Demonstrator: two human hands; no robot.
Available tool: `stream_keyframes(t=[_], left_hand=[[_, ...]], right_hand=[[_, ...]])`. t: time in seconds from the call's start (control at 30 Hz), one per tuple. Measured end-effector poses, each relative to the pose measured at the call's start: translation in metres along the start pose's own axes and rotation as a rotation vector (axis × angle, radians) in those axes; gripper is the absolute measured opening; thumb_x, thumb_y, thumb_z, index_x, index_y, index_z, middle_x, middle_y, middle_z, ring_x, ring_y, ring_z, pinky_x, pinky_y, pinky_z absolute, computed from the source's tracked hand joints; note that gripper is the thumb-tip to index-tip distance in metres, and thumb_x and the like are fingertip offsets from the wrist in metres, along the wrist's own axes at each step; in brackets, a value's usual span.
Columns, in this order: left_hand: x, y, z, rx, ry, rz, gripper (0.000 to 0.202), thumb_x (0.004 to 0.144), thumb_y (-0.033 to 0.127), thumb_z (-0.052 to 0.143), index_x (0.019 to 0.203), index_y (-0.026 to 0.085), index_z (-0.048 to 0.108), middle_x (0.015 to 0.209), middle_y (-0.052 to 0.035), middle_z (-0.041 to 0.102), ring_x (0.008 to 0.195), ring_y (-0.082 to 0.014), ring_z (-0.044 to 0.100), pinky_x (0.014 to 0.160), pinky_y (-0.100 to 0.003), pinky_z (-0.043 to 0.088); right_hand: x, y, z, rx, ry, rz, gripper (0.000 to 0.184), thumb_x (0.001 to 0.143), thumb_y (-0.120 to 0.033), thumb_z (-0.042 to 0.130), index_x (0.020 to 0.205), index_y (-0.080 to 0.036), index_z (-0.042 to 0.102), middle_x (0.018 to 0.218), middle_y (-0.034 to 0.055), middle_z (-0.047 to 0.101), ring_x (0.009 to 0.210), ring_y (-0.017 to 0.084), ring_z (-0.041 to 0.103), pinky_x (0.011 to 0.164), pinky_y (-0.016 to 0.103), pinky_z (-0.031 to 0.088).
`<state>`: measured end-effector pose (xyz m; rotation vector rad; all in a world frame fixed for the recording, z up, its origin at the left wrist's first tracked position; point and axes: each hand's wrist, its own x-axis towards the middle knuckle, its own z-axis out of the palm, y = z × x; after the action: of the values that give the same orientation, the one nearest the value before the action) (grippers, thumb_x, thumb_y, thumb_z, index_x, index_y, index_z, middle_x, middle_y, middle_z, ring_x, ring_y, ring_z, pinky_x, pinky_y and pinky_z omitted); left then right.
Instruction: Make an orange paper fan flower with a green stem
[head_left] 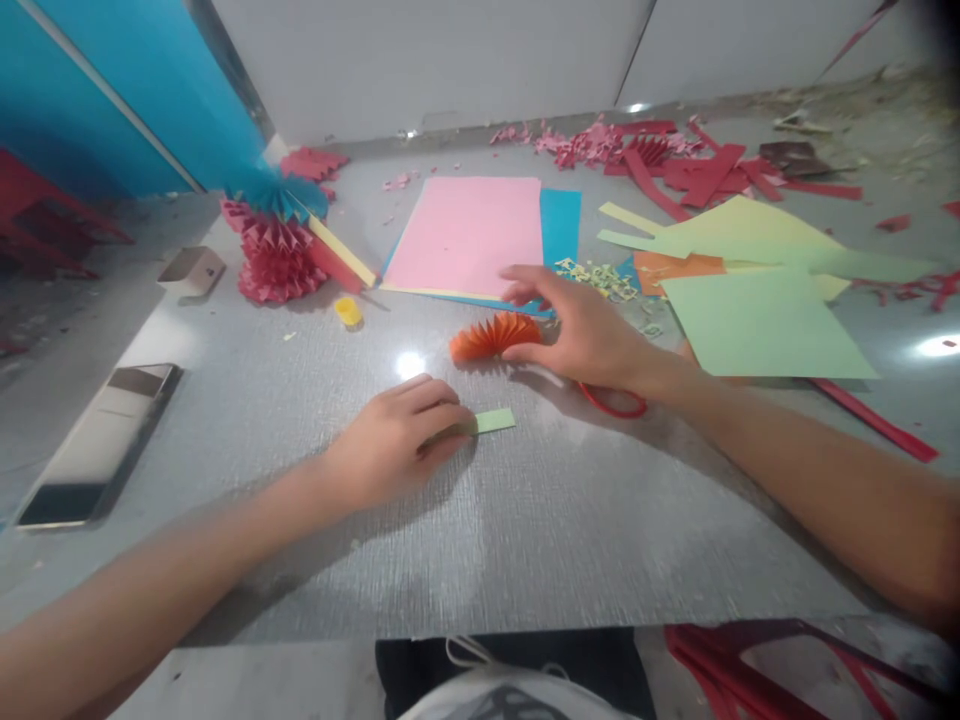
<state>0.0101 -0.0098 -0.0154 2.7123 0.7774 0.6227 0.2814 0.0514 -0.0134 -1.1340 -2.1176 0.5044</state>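
One camera, worn on the person's head, gives the view, facing forward and down across the grey, finely textured desk [600, 520]. It looks from above the near side: black cloth at the wearer's lap [607, 660] shows at the bottom edge, just beyond the desk's near edge. The bare left forearm [187, 560] and right forearm [787, 480] reach in from the lower left and the right side, bringing the left hand [405, 430] and right hand [589, 330] near mid-frame, at close range. The flat, pale grey panels [435, 70] behind the desk's far side fill the top; the upper right corner darkens.
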Motion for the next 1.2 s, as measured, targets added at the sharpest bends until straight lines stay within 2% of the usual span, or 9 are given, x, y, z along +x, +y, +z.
stream_keyframes(t=[0.13,0.27,0.43,0.6,0.73,0.97,1.1,1.2], left_hand=[[0.0,0.0,0.002,0.02,0.017,-0.021,0.016,0.097,0.021,0.061,0.103,0.018,0.075,0.096,-0.0077,0.068,0.086,-0.0182,0.064,0.074,-0.031,0.055],[-0.001,-0.003,0.002,0.027,0.037,-0.049,0.016,0.096,0.017,0.059,0.098,0.018,0.075,0.096,-0.008,0.069,0.088,-0.0193,0.064,0.077,-0.033,0.056],[0.0,-0.005,-0.001,-0.012,0.022,-0.123,0.016,0.093,0.014,0.059,0.095,0.018,0.075,0.096,-0.0082,0.069,0.091,-0.0206,0.063,0.079,-0.035,0.055],[0.001,-0.004,-0.006,-0.032,-0.007,-0.162,0.016,0.092,0.014,0.058,0.096,0.017,0.073,0.095,-0.0082,0.068,0.09,-0.0209,0.061,0.08,-0.036,0.054],[0.0,-0.005,-0.007,0.0,-0.01,-0.172,0.012,0.092,0.021,0.063,0.099,0.018,0.073,0.091,-0.0067,0.067,0.087,-0.0208,0.06,0.076,-0.035,0.052],[0.0,-0.006,-0.007,-0.019,0.006,-0.18,0.009,0.093,0.022,0.063,0.095,0.019,0.072,0.094,-0.0069,0.068,0.089,-0.0205,0.062,0.078,-0.035,0.053],[0.0,-0.005,-0.006,-0.034,0.004,-0.191,0.009,0.093,0.021,0.064,0.094,0.018,0.072,0.093,-0.0071,0.068,0.088,-0.0207,0.063,0.079,-0.035,0.054],[0.001,-0.006,-0.006,-0.045,0.005,-0.19,0.011,0.094,0.023,0.063,0.094,0.018,0.073,0.092,-0.0071,0.068,0.087,-0.0205,0.063,0.077,-0.035,0.054]], right_hand=[[0.002,-0.002,0.013,0.004,-0.035,0.041,0.054,0.08,-0.03,0.076,0.132,-0.027,0.06,0.12,0.0065,0.072,0.106,0.03,0.068,0.095,0.047,0.052],[-0.002,-0.016,-0.003,0.187,0.019,0.11,0.044,0.082,-0.033,0.074,0.124,-0.026,0.063,0.125,0.0068,0.068,0.108,0.028,0.066,0.092,0.044,0.054],[-0.011,-0.031,-0.017,0.514,-0.138,0.32,0.038,0.082,-0.03,0.073,0.118,-0.024,0.062,0.1,0.0038,0.069,0.081,0.021,0.067,0.076,0.039,0.056],[-0.018,-0.036,-0.004,0.627,-0.237,0.369,0.028,0.08,-0.03,0.074,0.104,-0.021,0.062,0.093,0.0028,0.068,0.082,0.02,0.065,0.073,0.033,0.054],[-0.021,-0.043,0.005,0.503,-0.296,0.3,0.028,0.08,-0.034,0.074,0.1,-0.022,0.059,0.092,0.0027,0.069,0.083,0.019,0.065,0.072,0.032,0.053],[-0.021,-0.04,-0.002,0.23,-0.207,0.182,0.029,0.084,-0.041,0.073,0.107,-0.024,0.066,0.096,0.0056,0.074,0.086,0.022,0.069,0.077,0.036,0.055],[-0.023,-0.041,0.005,0.111,-0.205,0.136,0.042,0.078,-0.041,0.079,0.114,-0.025,0.064,0.103,0.0058,0.075,0.09,0.024,0.069,0.079,0.036,0.053],[-0.023,-0.041,0.012,0.061,-0.19,0.134,0.04,0.079,-0.036,0.077,0.115,-0.025,0.063,0.103,0.0053,0.075,0.089,0.025,0.069,0.078,0.036,0.052]])
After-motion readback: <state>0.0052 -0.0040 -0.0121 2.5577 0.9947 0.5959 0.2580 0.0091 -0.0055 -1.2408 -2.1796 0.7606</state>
